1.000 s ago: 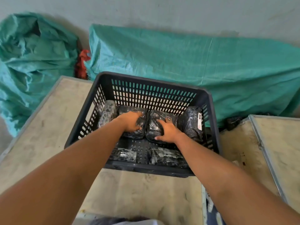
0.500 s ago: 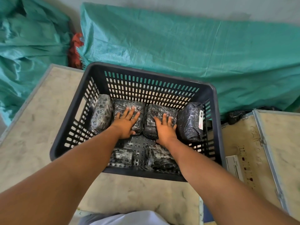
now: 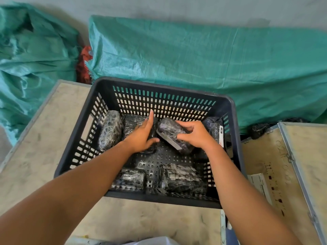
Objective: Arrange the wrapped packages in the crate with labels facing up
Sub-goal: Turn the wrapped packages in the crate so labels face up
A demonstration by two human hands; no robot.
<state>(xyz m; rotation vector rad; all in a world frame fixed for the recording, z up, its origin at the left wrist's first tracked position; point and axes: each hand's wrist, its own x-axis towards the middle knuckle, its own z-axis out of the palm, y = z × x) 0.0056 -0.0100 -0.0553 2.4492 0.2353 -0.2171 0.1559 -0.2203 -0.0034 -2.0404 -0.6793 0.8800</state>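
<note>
A dark slotted plastic crate (image 3: pixel 235 131) stands on a wooden board and holds several black film-wrapped packages. My right hand (image 3: pixel 196 135) grips one package (image 3: pixel 169 131) and holds it tilted above the crate floor. My left hand (image 3: pixel 141 137) lies flat with fingers spread on the package (image 3: pixel 134 121) next to it. Another package (image 3: pixel 110 131) leans against the left wall. One at the right wall (image 3: pixel 213 128) shows a white label on its side. Two more (image 3: pixel 131 178) (image 3: pixel 182 177) lie along the near wall.
Green woven tarps (image 3: pixel 194 55) cover heaps behind and to the left of the crate. A second wooden board with a metal edge (image 3: pixel 293 167) lies to the right, with a small white box (image 3: pixel 260 184) on it. A red cloth (image 3: pixel 85 62) shows between the tarps.
My right hand has closed on the middle-right package and raised and tilted it off the floor. The left hand stays pressed on its package, index finger now pointing up.
</note>
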